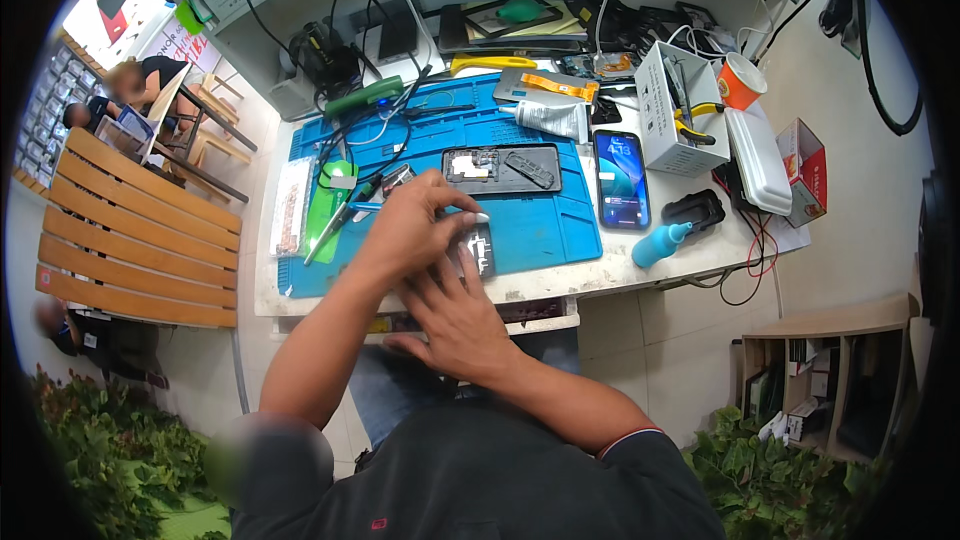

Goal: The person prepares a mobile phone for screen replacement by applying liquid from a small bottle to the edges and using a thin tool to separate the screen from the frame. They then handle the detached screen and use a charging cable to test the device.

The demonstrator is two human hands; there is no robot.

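Note:
My left hand (408, 228) is over the front of the blue work mat (545, 240), its thumb and fingers pinched together. A small pale tip (481, 218) shows at those fingers; what they hold is mostly hidden. My right hand (455, 320) lies just below, palm down, thumb out to the side. Its outstretched fingertips touch a small dark phone part (483, 248) with white markings, partly covered by the hands. Just beyond is an opened phone housing (500, 170) with exposed inner parts. A blue stick-like tool (367, 206) sticks out beside my left hand.
At the right are a lit phone (622, 180), a light-blue squeeze bottle (660, 245) and a white box (680, 110) of tools. A white tube (552, 120) and a green-handled tool (365, 97) lie farther back. Cables (385, 0) hang over the bench. A slatted wooden bench (140, 240) stands left.

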